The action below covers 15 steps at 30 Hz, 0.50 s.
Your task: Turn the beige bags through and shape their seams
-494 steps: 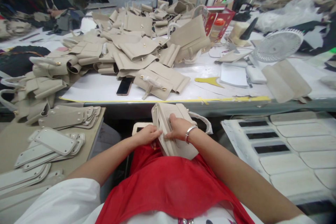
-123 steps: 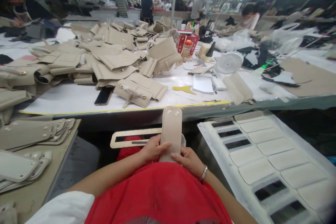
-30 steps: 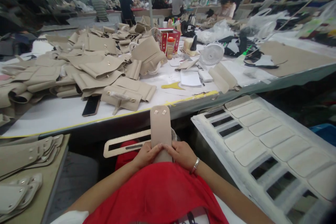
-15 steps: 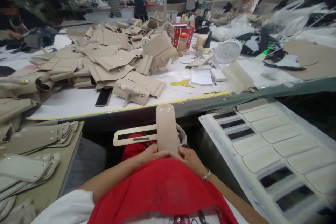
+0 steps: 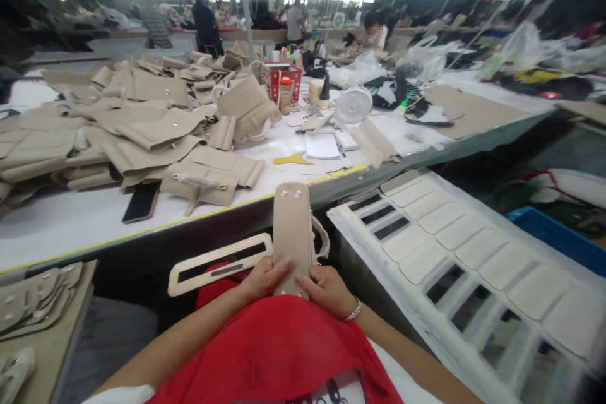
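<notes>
My left hand [image 5: 266, 276] and right hand [image 5: 330, 291] clamp the near end of one beige, round-cornered, leather-like strip [image 5: 291, 233], two white squares [image 5: 284, 194] at its far end. One cream slotted frame [image 5: 178, 278] sits left; one black phone [image 5: 141, 202] lies on the white-topped far desk [image 5: 89, 221].

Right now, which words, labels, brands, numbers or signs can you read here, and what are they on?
No text is readable.
Small jar with orange-red lid: any label too blurred.
Red box with pale pattern: any lettering too small to read.
White paper pad: no writing I can make out.
Beige round-ended strip, held in the fingers: no lettering visible.
</notes>
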### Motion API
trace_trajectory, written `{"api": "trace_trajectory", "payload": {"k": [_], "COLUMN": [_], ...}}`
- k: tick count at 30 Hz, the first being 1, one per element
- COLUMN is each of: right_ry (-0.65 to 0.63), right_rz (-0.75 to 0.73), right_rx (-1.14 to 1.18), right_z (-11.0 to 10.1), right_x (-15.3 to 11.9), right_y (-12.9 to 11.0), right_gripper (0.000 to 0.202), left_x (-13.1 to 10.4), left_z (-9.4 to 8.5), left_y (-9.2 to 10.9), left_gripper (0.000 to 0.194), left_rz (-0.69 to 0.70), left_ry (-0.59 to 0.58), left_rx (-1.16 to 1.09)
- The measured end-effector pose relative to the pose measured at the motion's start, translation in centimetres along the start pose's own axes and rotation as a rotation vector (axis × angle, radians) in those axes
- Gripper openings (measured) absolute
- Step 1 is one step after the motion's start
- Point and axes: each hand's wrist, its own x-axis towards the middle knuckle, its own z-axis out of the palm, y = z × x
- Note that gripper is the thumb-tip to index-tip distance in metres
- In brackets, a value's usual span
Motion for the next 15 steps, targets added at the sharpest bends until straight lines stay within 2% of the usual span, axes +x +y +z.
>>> {"api": "trace_trajectory", "payload": {"k": [3,5,8,11,13,15], "right_ry": [0.075,0.132,0.156,0.193,0.283,0.428], "right_rz": [-0.005,0.051,0.167,0.218,0.223,0.219], "right_rx": [-0.132,-0.140,-0.018,0.119,0.150,0.077], "right_z": [-1.6,-2.5,-3.4,-4.3,-5.3,-6.9], "right_x": [0.2,0.1,-0.8,-2.4,-3.9,-6.3], "right_y": [-0.3,-0.5,-0.7,-0.9,-1.0,-1.2], "right_gripper": [0.045,0.045,0.048,0.052,0.053,0.054], "left_x": [0.5,0.5,0.2,0.8,1.7,2.5], "left_z": [0.8,1.6,2.4,3.1,4.5,7.0], "left_y": [1.2,1.7,2.2,2.8,3.5,4.4], "left_gripper": [0.046,0.046,0.048,0.044,0.042,0.042], "left_rz": [-0.032,-0.024,-0.023,-0.080,-0.094,-0.060], "left_ry": [-0.043,-0.109,-0.184,-0.265,-0.348,-0.437], "left_rx": [0.071,0.129,0.225,0.429,0.553,0.603]}}
